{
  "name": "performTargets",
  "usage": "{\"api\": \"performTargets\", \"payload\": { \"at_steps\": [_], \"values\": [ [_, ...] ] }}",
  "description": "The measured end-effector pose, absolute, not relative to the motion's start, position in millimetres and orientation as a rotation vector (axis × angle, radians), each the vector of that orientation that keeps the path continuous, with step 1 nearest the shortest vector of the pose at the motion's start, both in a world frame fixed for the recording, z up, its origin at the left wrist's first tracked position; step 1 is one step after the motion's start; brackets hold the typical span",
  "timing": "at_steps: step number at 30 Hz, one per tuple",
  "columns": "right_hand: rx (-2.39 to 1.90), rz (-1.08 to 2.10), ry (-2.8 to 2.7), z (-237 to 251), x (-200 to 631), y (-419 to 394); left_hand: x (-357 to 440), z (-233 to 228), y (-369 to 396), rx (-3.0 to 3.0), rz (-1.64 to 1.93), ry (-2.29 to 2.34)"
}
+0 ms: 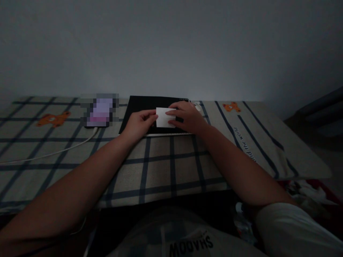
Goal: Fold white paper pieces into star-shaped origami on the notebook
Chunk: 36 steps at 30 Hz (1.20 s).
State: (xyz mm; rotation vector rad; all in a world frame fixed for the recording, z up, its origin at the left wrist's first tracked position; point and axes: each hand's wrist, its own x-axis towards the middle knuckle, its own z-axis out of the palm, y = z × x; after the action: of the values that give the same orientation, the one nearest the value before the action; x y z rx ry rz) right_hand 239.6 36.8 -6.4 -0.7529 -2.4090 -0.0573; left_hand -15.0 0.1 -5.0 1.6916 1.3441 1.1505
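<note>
A small white piece of paper (161,117) lies over a black notebook or folder (142,104) on the table. At its left edge, my left hand (139,123) pinches the paper between thumb and forefinger. My right hand (189,116) reaches over the right part of the paper, its fingers spread and resting on the surface. Those fingers cover the paper's right edge, so I cannot tell whether it is folded there. A pale strip of page edges shows along the notebook's near side.
A phone (100,110) with a lit, blurred screen lies left of the notebook, a white cable (66,148) running from it. A checked cloth (160,167) covers the table against the wall. Below right are a plastic bottle (243,223) and a red bin (328,191) holding crumpled white material.
</note>
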Motion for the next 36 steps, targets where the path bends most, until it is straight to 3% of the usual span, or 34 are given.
{"api": "performTargets", "payload": {
  "at_steps": [8,14,26,36],
  "values": [
    [-0.824,0.199,-2.5,-14,241,40,-19,-5,-1,2.168,0.946,1.46],
    [-0.859,0.264,-2.529,-17,250,46,-23,-4,3,2.594,0.692,1.26],
    [-0.954,0.289,-2.524,-13,256,54,-18,-1,-5,2.748,0.4,1.114],
    [-1.141,0.123,-2.631,7,252,40,-19,-2,-7,2.826,0.261,1.09]
  ]
}}
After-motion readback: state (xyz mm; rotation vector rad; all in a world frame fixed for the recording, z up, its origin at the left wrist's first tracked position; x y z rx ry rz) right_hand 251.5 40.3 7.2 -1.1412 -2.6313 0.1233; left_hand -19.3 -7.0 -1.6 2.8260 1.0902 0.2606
